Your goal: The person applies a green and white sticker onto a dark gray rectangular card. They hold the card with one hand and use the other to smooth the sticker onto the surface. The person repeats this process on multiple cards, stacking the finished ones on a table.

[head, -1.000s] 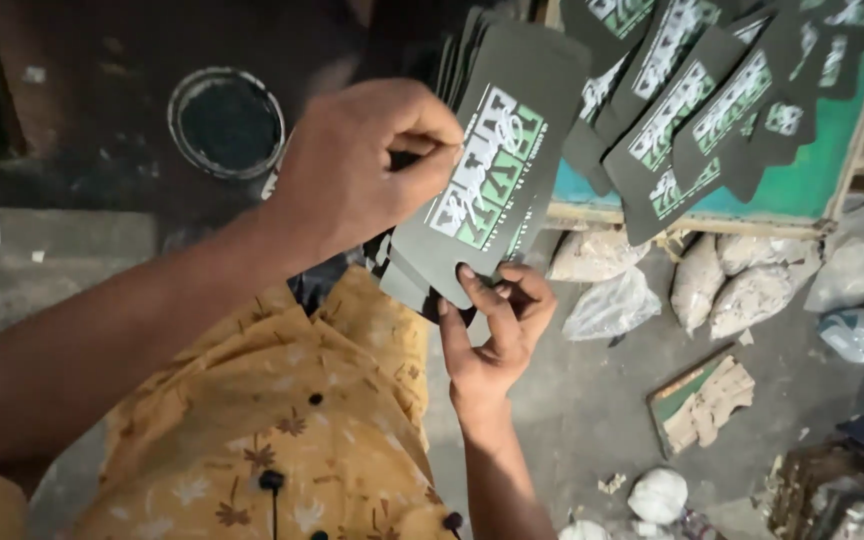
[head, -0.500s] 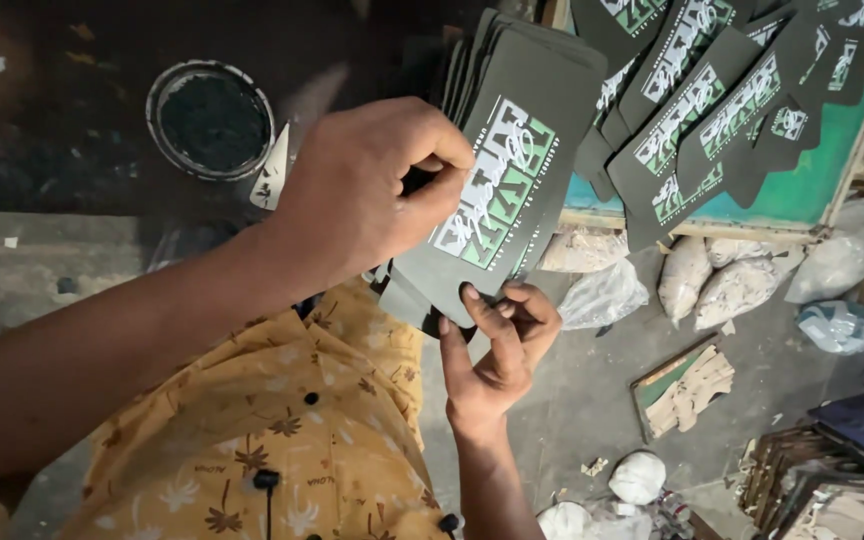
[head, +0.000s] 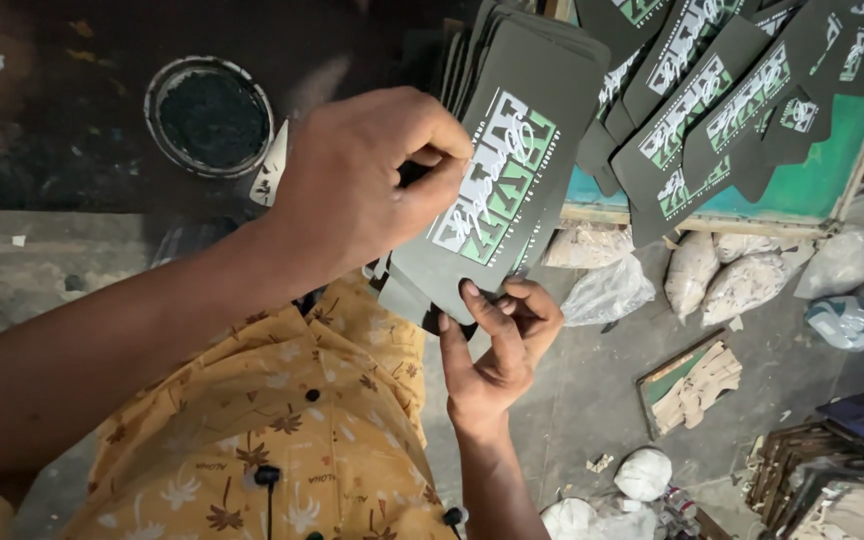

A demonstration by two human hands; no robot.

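I start with the concrete floor (head: 592,400), which fills the lower right. It is crowded with clear plastic bags (head: 607,290) and offcuts, so there is little open room down there. Above it sits the green tabletop (head: 812,190). Its wooden edge runs just right of the work, and loose printed pieces (head: 712,110) are fanned out across it, some overhanging that edge. The person's orange patterned shirt (head: 282,440) takes up the lower left.

The stack of dark grey pieces (head: 542,90), each printed in green and white, is held in the air between the shirt and the tabletop edge, not resting on anything. The stack's upper corner almost meets the overhanging pieces, so that side is tight. The only free space I can see is to the left, over the dark surface.

The left hand (head: 362,190) is closed in a pinch, thumb against forefinger, on the left edge of the top piece. The right hand (head: 497,345) cups the stack's lower corner from beneath, thumb pressed on the face and fingers curled behind.

Over the last second very little has shifted. The stack has tipped slightly and moved a bit toward the tabletop. Both grips are unchanged, and the top piece still lies flat on the others.

A round tin (head: 209,115) of dark ink sits well left of the left hand.
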